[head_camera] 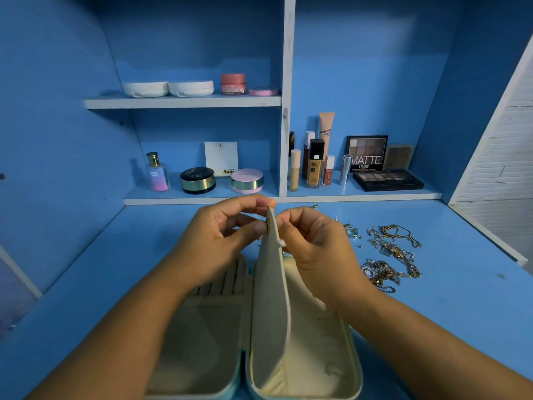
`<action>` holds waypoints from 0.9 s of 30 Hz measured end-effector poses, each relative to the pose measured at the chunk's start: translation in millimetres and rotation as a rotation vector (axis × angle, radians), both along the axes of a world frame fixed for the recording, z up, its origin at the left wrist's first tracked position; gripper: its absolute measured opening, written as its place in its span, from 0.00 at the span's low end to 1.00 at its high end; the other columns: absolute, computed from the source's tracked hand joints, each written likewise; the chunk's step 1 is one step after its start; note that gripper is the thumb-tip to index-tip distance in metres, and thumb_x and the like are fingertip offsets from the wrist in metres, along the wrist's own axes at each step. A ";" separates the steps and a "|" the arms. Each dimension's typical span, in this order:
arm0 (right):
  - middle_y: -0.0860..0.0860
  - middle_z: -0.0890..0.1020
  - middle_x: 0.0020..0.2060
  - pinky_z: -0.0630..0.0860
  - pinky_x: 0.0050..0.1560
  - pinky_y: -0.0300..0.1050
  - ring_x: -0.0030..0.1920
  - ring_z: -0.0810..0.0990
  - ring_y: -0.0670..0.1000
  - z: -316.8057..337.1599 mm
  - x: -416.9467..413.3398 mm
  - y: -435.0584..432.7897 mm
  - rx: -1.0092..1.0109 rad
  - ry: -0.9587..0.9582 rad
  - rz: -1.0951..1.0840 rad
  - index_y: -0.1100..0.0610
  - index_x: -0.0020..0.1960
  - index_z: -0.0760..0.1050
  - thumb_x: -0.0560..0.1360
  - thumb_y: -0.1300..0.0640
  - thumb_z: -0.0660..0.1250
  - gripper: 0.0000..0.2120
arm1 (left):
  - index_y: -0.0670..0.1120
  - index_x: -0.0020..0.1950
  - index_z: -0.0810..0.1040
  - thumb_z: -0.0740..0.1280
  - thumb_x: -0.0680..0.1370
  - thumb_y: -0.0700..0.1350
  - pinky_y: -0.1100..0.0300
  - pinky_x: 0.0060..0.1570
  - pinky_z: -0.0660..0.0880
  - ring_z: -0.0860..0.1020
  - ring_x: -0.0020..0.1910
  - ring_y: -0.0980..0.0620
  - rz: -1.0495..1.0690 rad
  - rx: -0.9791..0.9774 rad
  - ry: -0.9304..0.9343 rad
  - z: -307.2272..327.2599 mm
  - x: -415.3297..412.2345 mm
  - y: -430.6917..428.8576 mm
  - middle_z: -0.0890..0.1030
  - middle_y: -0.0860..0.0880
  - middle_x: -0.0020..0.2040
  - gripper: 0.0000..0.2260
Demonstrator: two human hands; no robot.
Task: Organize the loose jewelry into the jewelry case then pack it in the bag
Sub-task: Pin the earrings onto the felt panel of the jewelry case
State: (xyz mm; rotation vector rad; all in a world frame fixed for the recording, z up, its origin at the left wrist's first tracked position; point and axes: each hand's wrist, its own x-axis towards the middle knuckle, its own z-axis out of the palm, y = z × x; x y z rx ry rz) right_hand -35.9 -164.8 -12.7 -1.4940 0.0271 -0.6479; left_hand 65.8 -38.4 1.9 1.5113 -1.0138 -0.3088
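Case open flat, lower centre of frame, middle flap upright. Left hand pinches flap top; right hand fingertips closed on small white piece at flap edge. Loose jewelry heaped right of centre. Risk: loosened pinch drops piece.

Entry logged from my remote station, head view.
1. Left hand: bare; nails short and rounded, and the one I see best has a faint pink sheen.
2. Right hand: bare; nails too hidden for me to describe.
3. Left forearm: bare to the frame's lower edge.
4. Right forearm: bare likewise.
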 end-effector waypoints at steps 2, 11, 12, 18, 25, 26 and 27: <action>0.45 0.82 0.31 0.75 0.39 0.31 0.34 0.80 0.41 -1.0 0.5 0.1 -0.020 -0.006 0.005 0.62 0.44 0.78 0.76 0.62 0.65 0.05 | 0.61 0.51 0.82 0.69 0.71 0.47 0.57 0.55 0.79 0.83 0.52 0.48 0.011 0.005 0.003 -0.6 0.3 0.1 0.85 0.50 0.51 0.12; 0.45 0.82 0.38 0.76 0.42 0.33 0.39 0.82 0.43 -5.6 -1.4 -7.4 -0.245 -0.102 -0.066 0.58 0.47 0.76 0.75 0.68 0.66 0.06 | 0.57 0.53 0.81 0.69 0.71 0.47 0.59 0.53 0.79 0.83 0.52 0.50 0.010 0.001 0.029 -1.7 1.7 -0.6 0.85 0.50 0.52 0.12; 0.44 0.83 0.38 0.76 0.42 0.33 0.40 0.83 0.43 -6.5 -0.7 -7.2 -0.273 -0.103 -0.082 0.57 0.47 0.76 0.74 0.67 0.67 0.07 | 0.57 0.53 0.81 0.69 0.71 0.47 0.60 0.53 0.79 0.83 0.51 0.50 0.009 -0.002 0.033 -1.8 2.0 -0.3 0.85 0.50 0.52 0.12; 0.41 0.83 0.38 0.75 0.42 0.31 0.40 0.82 0.41 -5.2 0.8 -9.6 -0.303 -0.092 -0.071 0.53 0.46 0.78 0.74 0.66 0.68 0.09 | 0.55 0.55 0.79 0.69 0.71 0.47 0.62 0.51 0.78 0.83 0.50 0.51 0.009 0.009 0.025 -1.5 1.8 0.0 0.85 0.49 0.52 0.13; 0.41 0.80 0.31 0.72 0.37 0.30 0.33 0.78 0.39 1.4 1.0 -12.5 -0.279 -0.029 0.028 0.56 0.43 0.77 0.75 0.60 0.67 0.02 | 0.61 0.51 0.83 0.70 0.70 0.47 0.60 0.52 0.79 0.83 0.50 0.50 0.021 -0.005 0.009 -4.1 2.7 -0.9 0.85 0.51 0.52 0.12; 0.41 0.80 0.31 0.72 0.36 0.29 0.33 0.77 0.39 1.6 0.3 -13.4 -0.286 -0.021 0.031 0.57 0.43 0.77 0.75 0.61 0.66 0.02 | 0.63 0.50 0.83 0.70 0.70 0.47 0.60 0.52 0.79 0.83 0.50 0.50 0.020 -0.004 0.002 -4.0 2.4 -1.0 0.85 0.51 0.52 0.13; 0.41 0.80 0.31 0.72 0.35 0.29 0.32 0.77 0.39 2.2 -0.4 -14.4 -0.291 -0.009 0.034 0.57 0.44 0.78 0.75 0.61 0.67 0.02 | 0.65 0.50 0.82 0.70 0.70 0.48 0.60 0.52 0.79 0.83 0.50 0.50 0.018 -0.003 -0.010 -4.2 2.5 -1.4 0.84 0.52 0.52 0.13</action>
